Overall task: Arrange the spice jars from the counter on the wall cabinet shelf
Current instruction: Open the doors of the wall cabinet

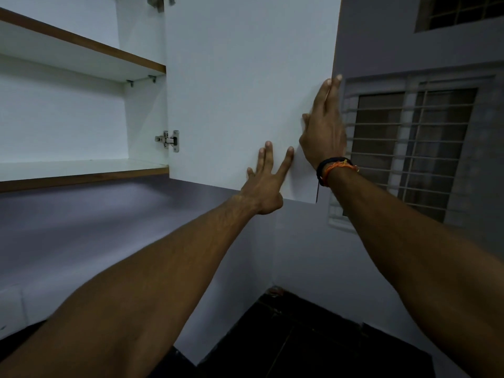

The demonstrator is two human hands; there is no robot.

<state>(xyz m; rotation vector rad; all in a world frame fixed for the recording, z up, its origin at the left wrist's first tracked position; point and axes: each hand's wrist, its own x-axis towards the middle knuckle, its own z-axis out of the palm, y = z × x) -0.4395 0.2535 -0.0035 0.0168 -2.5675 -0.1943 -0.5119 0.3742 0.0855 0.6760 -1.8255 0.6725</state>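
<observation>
The white wall cabinet stands with its door (240, 85) swung out toward me. My left hand (266, 184) presses flat on the door's inner face near its bottom edge, fingers spread and straight. My right hand (323, 126) lies against the door's free right edge, fingers straight and pointing up. The lower shelf (81, 170) and the upper shelf (81, 53) inside the cabinet show no jars. No spice jar is in view.
A metal hinge (169, 140) joins the door to the cabinet side. A barred window (409, 148) sits in the wall to the right. The dark counter (300, 336) lies below in the corner. White tiles (16, 306) line the wall at lower left.
</observation>
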